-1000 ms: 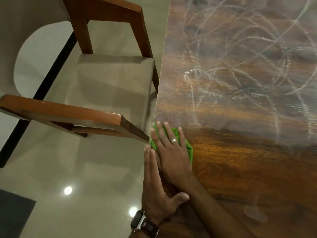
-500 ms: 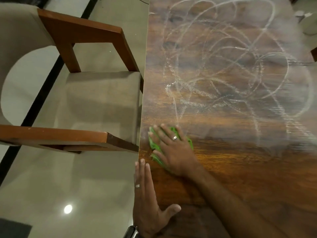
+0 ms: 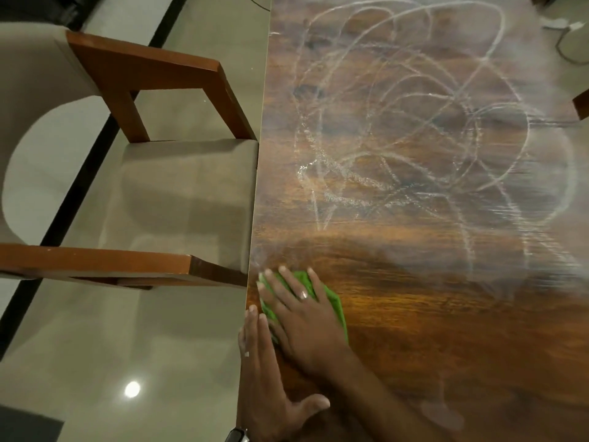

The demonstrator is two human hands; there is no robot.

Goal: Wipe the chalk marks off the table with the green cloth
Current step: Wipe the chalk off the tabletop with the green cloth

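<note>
Pressing flat, the fingers [image 3: 288,287] of the right hand [image 3: 306,317] are spread wide over the green cloth [image 3: 334,303], which is pinned under the palm rather than pinched; the cloth lies on the bench [image 3: 446,330] at its near left corner, just beside the edge. Compared with half a second ago, the right hand and cloth are seen at much the same spot by the edge; only the camera appears to have been tilted, so more of the far bench is taken in. The left hand [image 3: 267,374] has been slid forward along the bench edge, its fingers now straight, close together and nearly touching the cloth; nothing is held by it, and it is judged to be bracing. A dark, clean band is noted around and to the right of the cloth; beyond it the chalk marks [image 3: 414,129] are left as a large looping scribble across the middle, hazed at the right. Only the near strip is judged cleared; most of the wiping is not yet done. A chair [image 3: 178,199] stands at the left edge, pushed close.
</note>
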